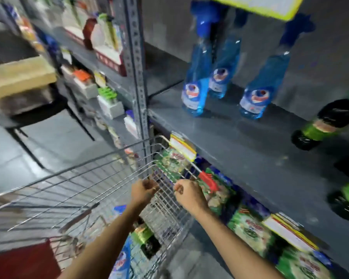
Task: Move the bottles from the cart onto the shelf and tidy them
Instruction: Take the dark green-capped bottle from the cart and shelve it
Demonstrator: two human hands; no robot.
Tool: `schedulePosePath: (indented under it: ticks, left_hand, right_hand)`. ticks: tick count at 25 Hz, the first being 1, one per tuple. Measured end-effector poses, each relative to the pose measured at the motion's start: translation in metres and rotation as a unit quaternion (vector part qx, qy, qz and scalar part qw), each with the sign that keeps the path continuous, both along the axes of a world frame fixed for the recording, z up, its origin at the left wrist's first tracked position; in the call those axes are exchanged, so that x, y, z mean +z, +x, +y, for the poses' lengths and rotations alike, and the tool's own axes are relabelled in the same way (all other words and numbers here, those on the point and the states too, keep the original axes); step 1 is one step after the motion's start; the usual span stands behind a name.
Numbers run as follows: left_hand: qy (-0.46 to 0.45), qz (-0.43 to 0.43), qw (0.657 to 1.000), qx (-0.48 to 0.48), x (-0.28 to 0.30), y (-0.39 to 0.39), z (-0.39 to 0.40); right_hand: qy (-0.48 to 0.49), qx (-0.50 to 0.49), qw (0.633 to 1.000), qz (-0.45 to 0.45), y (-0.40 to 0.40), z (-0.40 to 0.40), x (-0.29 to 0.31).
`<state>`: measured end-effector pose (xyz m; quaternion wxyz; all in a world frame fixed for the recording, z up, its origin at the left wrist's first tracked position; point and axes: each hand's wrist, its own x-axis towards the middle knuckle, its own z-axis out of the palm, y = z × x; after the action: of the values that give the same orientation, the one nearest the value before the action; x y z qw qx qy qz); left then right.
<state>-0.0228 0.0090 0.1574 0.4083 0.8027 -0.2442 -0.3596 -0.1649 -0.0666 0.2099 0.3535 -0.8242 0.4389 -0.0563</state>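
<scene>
Standing upright on the shelf (240, 137), blue spray bottles (195, 87) look translucent.

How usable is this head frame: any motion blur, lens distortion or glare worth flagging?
Head view: motion blur smears the left-hand shelves and the dark bottles at the right edge; wide-angle distortion tilts the blue spray bottles and bends the shelf upright; lighting is dim, with small highlights on the bottles; both hands, left hand and right hand on the cart rim, stay fairly sharp.
</scene>
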Motion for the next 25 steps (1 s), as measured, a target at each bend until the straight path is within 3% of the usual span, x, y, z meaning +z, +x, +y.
schedulePosePath:
  ticks: [5, 9, 12, 18, 25]
  left_hand:
    - [0.143, 0.028, 0.988, 0.058, -0.090, 0.036, 0.032]
    - [0.262, 0.023, 0.961, 0.090, -0.144, 0.041, 0.052]
    - [0.292, 0.019, 0.952, 0.086, -0.167, 0.038, 0.054]
    - [0.312, 0.033, 0.933, 0.178, -0.173, 0.037, 0.037]
    - [0.132, 0.067, 0.968, 0.202, -0.129, 0.043, 0.031]
  right_hand:
    - [0.096, 0.081, 0.980, 0.156, 0.073, 0.005, -0.078]
    - [0.214, 0.148, 0.916, 0.307, 0.088, 0.022, -0.146]
    - [0.267, 0.179, 0.868, 0.378, 0.088, 0.032, -0.183]
    - [0.340, 0.200, 0.840, 0.373, 0.085, 0.043, -0.209]
    - [0.372, 0.113, 0.874, 0.290, 0.089, 0.052, -0.185]
